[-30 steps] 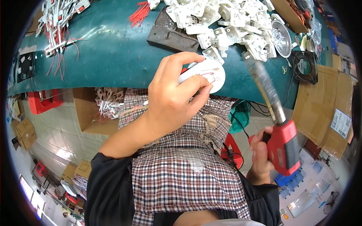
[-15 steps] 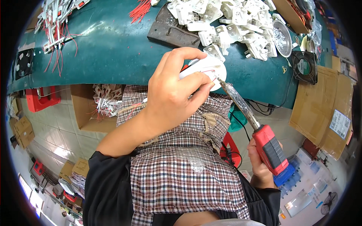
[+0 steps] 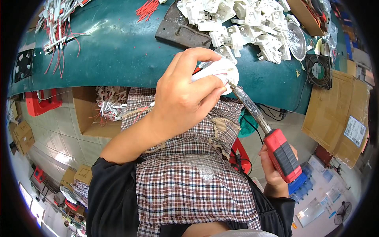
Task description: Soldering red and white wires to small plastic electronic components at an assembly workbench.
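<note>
My left hand is closed on a round white plastic part at the bench's near edge, thumb and fingers pinching it. A short red wire runs over the part by the fingertips. My right hand grips a soldering iron by its red and black handle. The long metal barrel slants up to the left, and its tip meets the white part beside my left thumb. Whether the tip presses on the wire itself is too small to tell. Some of the part is hidden behind my left fingers.
White plug housings are heaped beyond my hands, beside a dark metal block and a metal dish. Wired white parts lie far left, red wires at the back. A small fan and carton stand right.
Both hands hold nearly the same pose, with the iron's tip still at the white part. The whole view has shifted very slightly.
</note>
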The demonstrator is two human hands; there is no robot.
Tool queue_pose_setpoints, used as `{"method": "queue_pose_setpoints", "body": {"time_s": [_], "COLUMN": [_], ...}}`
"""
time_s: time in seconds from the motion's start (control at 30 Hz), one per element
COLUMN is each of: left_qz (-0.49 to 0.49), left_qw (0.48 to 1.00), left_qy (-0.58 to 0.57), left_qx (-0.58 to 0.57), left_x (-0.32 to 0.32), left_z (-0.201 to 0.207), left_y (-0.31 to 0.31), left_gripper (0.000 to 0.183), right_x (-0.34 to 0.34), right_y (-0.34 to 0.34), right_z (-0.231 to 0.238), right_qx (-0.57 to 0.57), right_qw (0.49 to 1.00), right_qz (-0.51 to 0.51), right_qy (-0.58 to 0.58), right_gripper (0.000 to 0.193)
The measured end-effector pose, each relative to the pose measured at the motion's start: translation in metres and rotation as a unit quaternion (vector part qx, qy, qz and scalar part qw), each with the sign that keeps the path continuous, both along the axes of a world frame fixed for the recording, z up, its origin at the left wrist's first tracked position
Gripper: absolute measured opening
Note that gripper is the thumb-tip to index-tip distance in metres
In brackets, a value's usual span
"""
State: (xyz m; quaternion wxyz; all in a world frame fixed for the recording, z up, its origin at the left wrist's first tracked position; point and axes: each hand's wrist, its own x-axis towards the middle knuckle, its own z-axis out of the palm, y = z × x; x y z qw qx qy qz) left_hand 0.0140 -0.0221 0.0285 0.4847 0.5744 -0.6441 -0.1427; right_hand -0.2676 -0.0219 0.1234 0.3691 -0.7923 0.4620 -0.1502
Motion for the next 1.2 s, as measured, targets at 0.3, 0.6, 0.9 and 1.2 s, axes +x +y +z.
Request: {"method": "queue_pose_setpoints", "body": {"time_s": [0.3,0.6,0.9,1.2], "left_qz": [-0.004,-0.01,-0.007,-0.016], "left_qw": [1.0,1.0,1.0,1.0], "left_qy": [0.008,0.013,0.013,0.012], "left_qx": [0.006,0.006,0.006,0.007], "left_x": [0.001,0.002,0.0,0.0], "left_z": [-0.001,-0.001,-0.002,-0.004], "left_y": [0.001,0.001,-0.001,-0.003], "left_gripper": [0.021,0.02,0.02,0.022], "right_x": [0.0,0.003,0.0,0.014], "right_y": [0.0,-0.002,-0.004,-0.003], "right_z": [0.007,0.006,0.003,-0.006], "right_qx": [-0.02,-0.039,-0.053,0.014], "right_qw": [1.0,0.999,0.998,0.957], "right_qz": [0.015,0.026,0.039,-0.246], "right_qy": [0.017,0.024,0.024,-0.151], "right_gripper": [0.023,0.023,0.021,0.018]}}
